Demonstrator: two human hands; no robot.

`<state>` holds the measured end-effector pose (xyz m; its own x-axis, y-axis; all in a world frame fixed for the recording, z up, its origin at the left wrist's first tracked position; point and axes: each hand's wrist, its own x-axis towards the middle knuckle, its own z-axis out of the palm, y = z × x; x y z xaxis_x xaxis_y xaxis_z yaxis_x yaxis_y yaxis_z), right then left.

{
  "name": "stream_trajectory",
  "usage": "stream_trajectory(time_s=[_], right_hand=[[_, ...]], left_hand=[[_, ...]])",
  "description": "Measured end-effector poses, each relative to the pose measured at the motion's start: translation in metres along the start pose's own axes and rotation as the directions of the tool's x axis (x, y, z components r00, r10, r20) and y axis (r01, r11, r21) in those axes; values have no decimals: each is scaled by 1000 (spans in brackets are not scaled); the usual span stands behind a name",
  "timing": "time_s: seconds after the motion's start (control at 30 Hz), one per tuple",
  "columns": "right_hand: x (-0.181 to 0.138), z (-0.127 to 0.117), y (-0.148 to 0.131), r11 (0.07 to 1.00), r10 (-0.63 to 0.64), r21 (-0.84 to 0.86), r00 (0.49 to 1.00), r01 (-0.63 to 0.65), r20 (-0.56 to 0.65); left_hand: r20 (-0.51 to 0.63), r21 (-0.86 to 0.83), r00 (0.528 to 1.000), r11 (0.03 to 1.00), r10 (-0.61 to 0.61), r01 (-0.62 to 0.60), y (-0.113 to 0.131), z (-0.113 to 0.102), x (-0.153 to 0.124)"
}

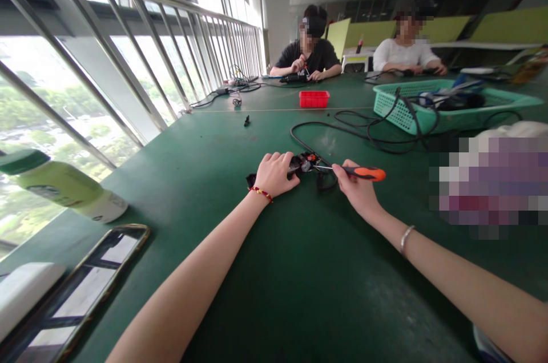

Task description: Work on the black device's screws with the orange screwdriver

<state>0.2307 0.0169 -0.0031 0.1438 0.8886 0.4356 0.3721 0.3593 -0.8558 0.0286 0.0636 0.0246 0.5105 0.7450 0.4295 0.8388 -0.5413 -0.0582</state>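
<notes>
My left hand (277,174) is closed over a black device (295,165) and holds it against the green table. The device's right end lies exposed, with small grey, red and black parts; what the device is, I cannot make out. In my right hand (354,189) is a screwdriver (368,173) with an orange and black handle, gripped near the front of the handle. Its thin shaft points left, and the tip meets or comes very close to the exposed parts. A black cable (299,128) runs from near the device toward the right.
A red box (314,99) stands ahead, with a small black piece (247,121) left of it. At the right is a turquoise basket (449,123) with tools and cables. A phone (103,283) and a green bottle (64,185) lie at left. Two people sit across the table.
</notes>
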Motion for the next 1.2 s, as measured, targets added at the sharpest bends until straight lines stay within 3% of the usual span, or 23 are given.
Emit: stream_trajectory(time_s=[0.17, 0.37, 0.6, 0.77, 1.1, 1.2], right_hand=[[-2, -1, -4, 999, 36, 0, 997, -36, 74], [-1, 1, -8, 1000, -26, 18, 994, 25, 102], [-2, 0, -13, 988, -26, -150, 989, 48, 145], [-3, 0, -12, 978, -130, -132, 970, 159, 203], [-3, 2, -13, 989, -57, -130, 987, 77, 149], [-4, 3, -11, 996, -45, -68, 996, 50, 71]], left_hand=[[-32, 7, 999, 999, -42, 42, -1, 0, 0], [-3, -47, 997, 996, -74, 73, -5, 5, 0], [7, -36, 997, 997, -73, 73, -6, 7, 1], [5, -35, 997, 997, -72, 72, -6, 6, 1], [17, -31, 997, 997, -69, 70, -7, 6, 0], [12, -30, 998, 997, -64, 65, -7, 7, 1]])
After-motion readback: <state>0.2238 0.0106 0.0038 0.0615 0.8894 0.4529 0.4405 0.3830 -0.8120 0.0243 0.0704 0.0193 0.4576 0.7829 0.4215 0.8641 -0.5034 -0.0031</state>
